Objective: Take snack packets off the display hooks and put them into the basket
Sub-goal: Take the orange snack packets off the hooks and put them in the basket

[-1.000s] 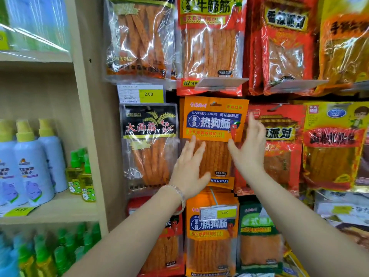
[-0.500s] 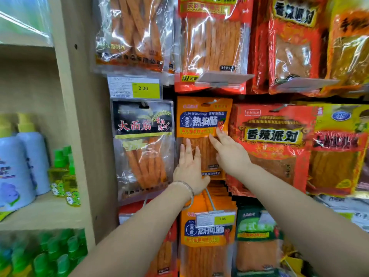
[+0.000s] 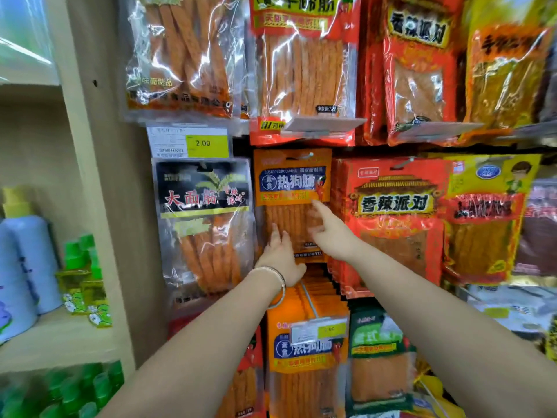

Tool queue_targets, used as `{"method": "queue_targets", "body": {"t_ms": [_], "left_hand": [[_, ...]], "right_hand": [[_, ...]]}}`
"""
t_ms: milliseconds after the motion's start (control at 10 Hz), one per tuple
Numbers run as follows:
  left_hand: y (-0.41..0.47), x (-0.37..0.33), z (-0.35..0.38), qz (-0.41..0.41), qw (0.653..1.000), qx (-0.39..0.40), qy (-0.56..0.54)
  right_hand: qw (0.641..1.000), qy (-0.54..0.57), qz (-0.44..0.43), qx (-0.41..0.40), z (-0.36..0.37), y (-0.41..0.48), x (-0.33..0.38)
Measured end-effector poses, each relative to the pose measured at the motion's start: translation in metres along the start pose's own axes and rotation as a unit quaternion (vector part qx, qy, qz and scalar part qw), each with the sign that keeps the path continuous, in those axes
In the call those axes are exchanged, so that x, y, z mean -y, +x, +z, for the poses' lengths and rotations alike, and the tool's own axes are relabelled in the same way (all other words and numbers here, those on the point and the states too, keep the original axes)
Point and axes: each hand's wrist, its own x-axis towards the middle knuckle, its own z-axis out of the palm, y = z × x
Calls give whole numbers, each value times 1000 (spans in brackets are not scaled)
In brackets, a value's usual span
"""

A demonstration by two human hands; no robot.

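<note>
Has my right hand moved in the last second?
Yes. Judged against the red packet, the right hand has gone left and down: it covered that packet's label before, and now its fingers lie on the orange packet beside it.

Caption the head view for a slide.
Left hand and right hand touch the hanging orange snack packet, fingers straight.

Blue bottles (image 3: 28, 263) beside small green-capped bottles (image 3: 86, 260) on a wooden shelf (image 3: 60, 339)

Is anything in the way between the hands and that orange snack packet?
Nothing visible: the left hand and right hand both touch the orange packet, which hangs on its hook. No basket is in view.
</note>
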Motion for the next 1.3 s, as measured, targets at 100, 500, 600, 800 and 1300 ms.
{"method": "queue_targets", "body": {"t_ms": [100,500,600,800,1300], "left_hand": [[-26,1,-1,41,999,-14,-26],[-263,75,85,-55,986,34,-152],[-335,106,124,-166,967,121,-149],[-489,183,194,-389,888,207,-132],[-647,269,157,-530,806,177,-195]], "right_hand": [[997,42,-7,-68,3,-34,-2],[974,180,128,52,93,-254,-40],[954,202,186,121,130,-320,-50],[917,157,262,256,203,-424,-66],[854,65,301,419,388,-513,-7]]}}
